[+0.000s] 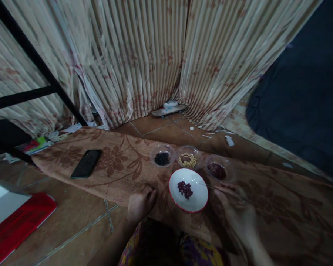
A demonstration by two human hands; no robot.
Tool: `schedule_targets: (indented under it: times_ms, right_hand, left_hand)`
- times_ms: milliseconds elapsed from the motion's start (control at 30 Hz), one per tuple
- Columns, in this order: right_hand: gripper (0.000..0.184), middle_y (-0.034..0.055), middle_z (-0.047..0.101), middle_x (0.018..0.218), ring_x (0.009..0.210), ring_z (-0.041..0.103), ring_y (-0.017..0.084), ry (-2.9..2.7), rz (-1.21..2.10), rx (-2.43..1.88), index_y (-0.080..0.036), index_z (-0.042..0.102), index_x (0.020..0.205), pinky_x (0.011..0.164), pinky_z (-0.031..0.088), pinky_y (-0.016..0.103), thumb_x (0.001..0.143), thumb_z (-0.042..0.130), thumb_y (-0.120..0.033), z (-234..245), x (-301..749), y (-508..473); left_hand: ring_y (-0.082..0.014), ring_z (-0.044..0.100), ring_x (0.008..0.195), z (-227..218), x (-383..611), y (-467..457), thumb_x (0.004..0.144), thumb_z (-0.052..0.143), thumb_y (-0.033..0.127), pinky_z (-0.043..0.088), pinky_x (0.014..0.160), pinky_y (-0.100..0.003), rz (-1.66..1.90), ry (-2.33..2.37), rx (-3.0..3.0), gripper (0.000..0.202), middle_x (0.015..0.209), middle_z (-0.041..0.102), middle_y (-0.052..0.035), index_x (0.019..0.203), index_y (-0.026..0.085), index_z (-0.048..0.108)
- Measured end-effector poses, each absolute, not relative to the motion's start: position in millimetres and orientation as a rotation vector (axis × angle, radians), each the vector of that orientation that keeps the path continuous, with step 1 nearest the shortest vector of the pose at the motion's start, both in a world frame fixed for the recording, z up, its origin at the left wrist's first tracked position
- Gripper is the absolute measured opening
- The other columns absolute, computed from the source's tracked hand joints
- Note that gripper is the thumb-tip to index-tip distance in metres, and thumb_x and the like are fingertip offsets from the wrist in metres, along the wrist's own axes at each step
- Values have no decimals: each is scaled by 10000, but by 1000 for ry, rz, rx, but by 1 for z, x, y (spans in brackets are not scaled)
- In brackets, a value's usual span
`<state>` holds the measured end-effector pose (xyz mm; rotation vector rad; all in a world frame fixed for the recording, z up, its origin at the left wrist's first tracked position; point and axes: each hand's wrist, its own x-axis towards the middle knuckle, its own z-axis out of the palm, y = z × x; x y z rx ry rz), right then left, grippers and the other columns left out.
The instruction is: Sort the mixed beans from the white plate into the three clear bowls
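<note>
A white bowl with a red rim [199, 199] sits on a brown flowered cloth [119, 166] and holds a small heap of dark red beans [185, 189]. Behind it stand three clear bowls: one with black beans [162, 158], one with pale yellow beans [188, 160], one with dark red beans [217, 171]. My left hand [141, 204] rests curled on the cloth left of the white bowl. My right hand [235, 210], blurred, pinches thin tweezers [211, 186] that reach over the white bowl's right rim.
A black phone [86, 163] lies on the cloth at the left. A red and white book or box [13, 218] lies on the tiled floor at the lower left. Striped curtains [144, 59] hang behind, with a small skateboard [168, 109] at their foot. A dark fabric [302, 92] fills the right.
</note>
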<state>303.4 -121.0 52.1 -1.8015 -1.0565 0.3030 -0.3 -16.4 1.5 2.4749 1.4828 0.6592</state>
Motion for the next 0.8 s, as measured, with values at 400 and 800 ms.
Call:
schedule_targets:
  times_ms: [400, 800]
  right_hand:
    - [344, 74, 593, 1277, 1132, 591, 258, -1186, 477, -1881, -269, 754, 909, 949, 483, 437, 832, 580, -556, 30, 285, -133]
    - [353, 91, 620, 1213, 1117, 584, 262, -1130, 459, -1865, -246, 755, 891, 983, 452, 476, 821, 599, -554, 26, 280, -129]
  left_hand:
    - [-158, 613, 726, 2, -1, -17, 961, 462, 316, 437, 655, -258, 683, 1437, 2483, 273, 804, 658, -46, 750, 203, 593]
    - [-156, 608, 720, 2, -1, -17, 966, 463, 330, 433, 652, -256, 690, 1433, 2486, 278, 796, 649, -41, 754, 201, 588]
